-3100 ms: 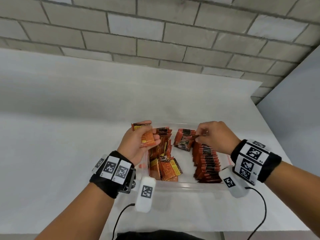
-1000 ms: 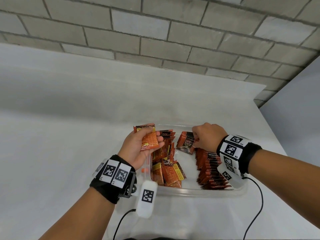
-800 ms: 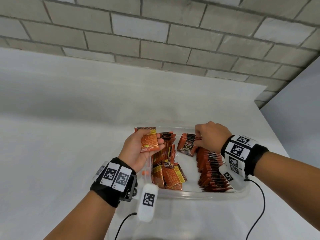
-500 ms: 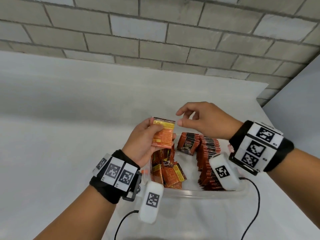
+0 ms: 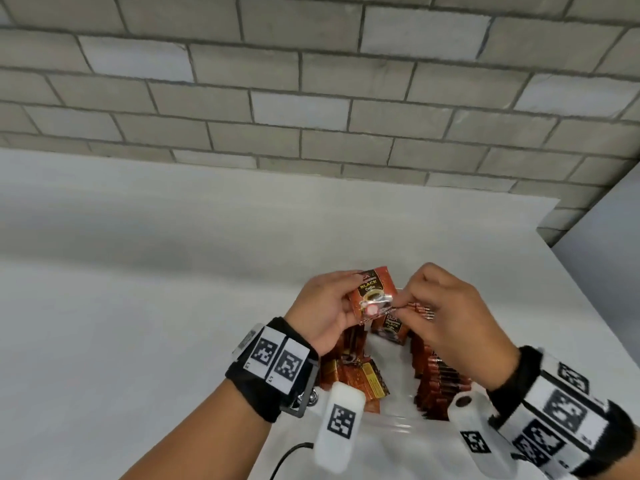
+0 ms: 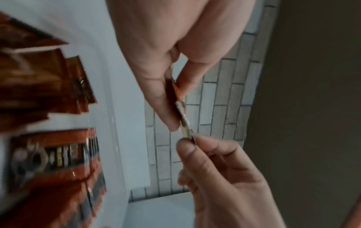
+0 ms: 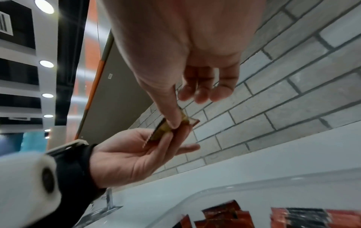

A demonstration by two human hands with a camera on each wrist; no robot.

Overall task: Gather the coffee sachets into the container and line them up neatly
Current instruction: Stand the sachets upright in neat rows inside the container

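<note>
Up above the clear container (image 5: 398,422), the left hand (image 5: 323,306) and right hand (image 5: 446,306) are both pinching one coffee sachet (image 5: 372,294); other sachets (image 5: 438,375) are sitting inside.

From the wrist, the left hand (image 6: 166,50) reaches from twelve o'clock, thumb and fingers pinching a coffee sachet (image 6: 180,108) seen edge-on at centre. The right hand (image 6: 224,177) rises from five o'clock and pinches the sachet's lower end. At nine o'clock, blurred red-orange sachets (image 6: 64,154) stand packed inside a clear plastic container (image 6: 117,138) on a white counter (image 6: 160,216). A grey brick wall (image 6: 220,108) sits behind.
</note>
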